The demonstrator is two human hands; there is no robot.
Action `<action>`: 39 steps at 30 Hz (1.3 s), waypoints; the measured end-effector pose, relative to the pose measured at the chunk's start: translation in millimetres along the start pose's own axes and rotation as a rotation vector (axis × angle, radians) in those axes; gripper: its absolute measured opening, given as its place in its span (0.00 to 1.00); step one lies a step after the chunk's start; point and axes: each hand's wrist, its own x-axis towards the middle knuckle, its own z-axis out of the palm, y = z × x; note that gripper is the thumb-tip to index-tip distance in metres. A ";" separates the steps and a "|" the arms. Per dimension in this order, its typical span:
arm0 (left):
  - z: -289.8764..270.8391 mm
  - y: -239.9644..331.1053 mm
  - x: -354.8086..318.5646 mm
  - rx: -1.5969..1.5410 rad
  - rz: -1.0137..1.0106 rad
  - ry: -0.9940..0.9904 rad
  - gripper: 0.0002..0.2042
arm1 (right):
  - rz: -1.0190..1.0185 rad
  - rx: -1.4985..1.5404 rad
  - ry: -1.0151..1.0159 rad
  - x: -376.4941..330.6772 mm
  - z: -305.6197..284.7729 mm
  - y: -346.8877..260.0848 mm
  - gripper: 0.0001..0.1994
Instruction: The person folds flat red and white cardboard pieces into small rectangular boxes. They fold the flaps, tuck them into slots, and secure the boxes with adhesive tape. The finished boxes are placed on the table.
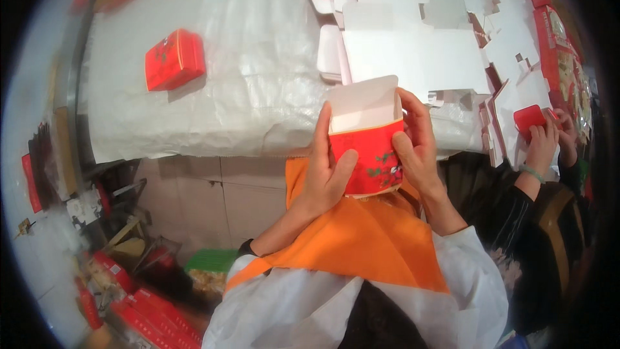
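Between my two hands is a small red cardboard box (367, 160) with a green floral print, its white inner flap raised at the top. My left hand (328, 171) grips its left side, thumb on the front. Round the right side wraps my right hand (420, 145), its thumb also pressing the front. The box is held just in front of the table edge, above my orange apron (361, 239). On the table to the left sits a folded red box (174, 59) with a similar print. Flat white box blanks (407, 52) lie stacked beyond my hands.
A pale plastic sheet (258, 77) covers the table. To the right, another person's hands (546, 142) hold a small red box (529, 119) beside more white blanks. On the floor at lower left are red packages (155, 317) and a green-edged container (212, 260).
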 end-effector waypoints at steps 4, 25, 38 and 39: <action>-4.9 -13.8 -21.5 0.099 -0.044 0.027 0.31 | 0.026 0.071 0.018 -19.6 1.6 13.4 0.25; -13.7 -15.1 -12.3 0.254 -0.046 0.178 0.08 | 0.116 -0.029 0.153 -25.1 -16.2 19.8 0.09; -14.4 -20.5 -19.1 -0.134 -0.121 -0.014 0.22 | 0.168 -0.103 0.111 -31.1 -26.9 32.2 0.07; -19.1 -22.0 -17.8 -0.135 -0.140 -0.042 0.25 | 0.226 -0.011 0.131 -30.6 -22.2 31.5 0.07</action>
